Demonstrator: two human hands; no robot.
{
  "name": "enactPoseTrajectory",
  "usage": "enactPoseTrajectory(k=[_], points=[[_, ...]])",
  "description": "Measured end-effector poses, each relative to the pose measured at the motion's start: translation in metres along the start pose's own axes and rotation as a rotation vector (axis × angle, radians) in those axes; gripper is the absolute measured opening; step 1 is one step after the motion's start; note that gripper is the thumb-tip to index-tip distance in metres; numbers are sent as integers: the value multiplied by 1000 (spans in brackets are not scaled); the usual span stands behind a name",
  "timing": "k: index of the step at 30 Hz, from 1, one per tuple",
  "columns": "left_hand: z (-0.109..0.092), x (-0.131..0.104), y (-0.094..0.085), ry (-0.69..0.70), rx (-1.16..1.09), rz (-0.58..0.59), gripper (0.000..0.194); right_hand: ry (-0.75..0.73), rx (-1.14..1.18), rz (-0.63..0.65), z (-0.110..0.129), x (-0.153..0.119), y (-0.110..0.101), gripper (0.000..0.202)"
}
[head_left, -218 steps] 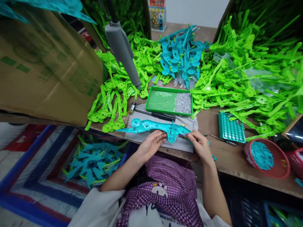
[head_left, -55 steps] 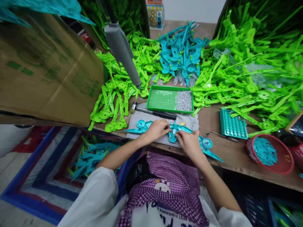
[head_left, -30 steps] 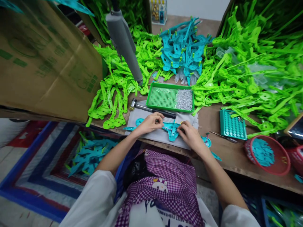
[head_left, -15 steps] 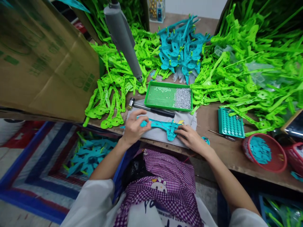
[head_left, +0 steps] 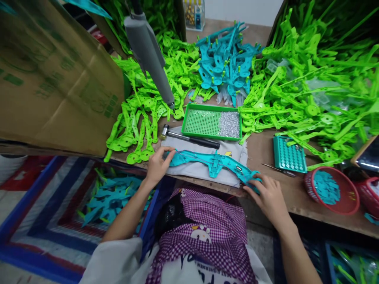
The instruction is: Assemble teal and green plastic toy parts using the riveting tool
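Note:
A long blue plastic part (head_left: pixel 216 161), shaped like a bow, lies across a pale cloth (head_left: pixel 192 170) at the table's front edge. My left hand (head_left: pixel 158 163) pinches its left end between thumb and fingers. At the opposite end, my right hand (head_left: pixel 268 193) has thumb and fingers around the curved tip. A hammer (head_left: pixel 192 139) with a black handle rests just behind the part. Behind the hammer sits a green tray (head_left: pixel 185 122) with small silver pieces gathered in its right side.
A grey powered driver (head_left: pixel 152 59) hangs at upper left. Green parts (head_left: pixel 314 106) and blue parts (head_left: pixel 222 63) are heaped behind. At right are a teal box (head_left: pixel 288 154), a thin tool (head_left: pixel 274 169) and a red basket (head_left: pixel 348 201). A cardboard box (head_left: pixel 59 86) stands left.
My right hand has moved from the middle of the blue part to its right end. My left hand has shifted left to the other end, and more of the part shows.

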State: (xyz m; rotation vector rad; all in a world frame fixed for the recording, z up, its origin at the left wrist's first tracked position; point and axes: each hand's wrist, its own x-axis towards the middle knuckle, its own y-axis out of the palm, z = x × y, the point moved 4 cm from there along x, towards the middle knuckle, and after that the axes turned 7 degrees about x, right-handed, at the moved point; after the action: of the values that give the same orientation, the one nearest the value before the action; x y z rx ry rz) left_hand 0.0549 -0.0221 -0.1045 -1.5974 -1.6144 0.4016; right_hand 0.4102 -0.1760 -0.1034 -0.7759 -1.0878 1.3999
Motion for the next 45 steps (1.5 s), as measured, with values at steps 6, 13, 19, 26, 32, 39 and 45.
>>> enactPoseTrajectory(k=[6, 13, 19, 26, 32, 39, 45], points=[[12, 4, 10, -121, -173, 47, 19, 160, 318, -222, 9, 33, -17, 28], [32, 18, -12, -291, -640, -262, 29, 168, 264, -59, 40, 119, 23, 35], [57, 20, -43, -722, -1202, -171, 15, 63, 179, 9, 38, 114, 47, 39], [32, 35, -48, -534, -1208, 170, 19, 32, 115, 40, 22, 108, 43, 40], [11, 28, -33, -132, -433, 358, 30, 53, 101, -328, 23, 63, 2, 34], [10, 23, -20, -19, -381, 291, 36, 139, -109, -42, 48, 22, 39, 36], [9, 25, -26, 73, -230, 439, 54, 230, 326, -76, 31, 24, 33, 27]])
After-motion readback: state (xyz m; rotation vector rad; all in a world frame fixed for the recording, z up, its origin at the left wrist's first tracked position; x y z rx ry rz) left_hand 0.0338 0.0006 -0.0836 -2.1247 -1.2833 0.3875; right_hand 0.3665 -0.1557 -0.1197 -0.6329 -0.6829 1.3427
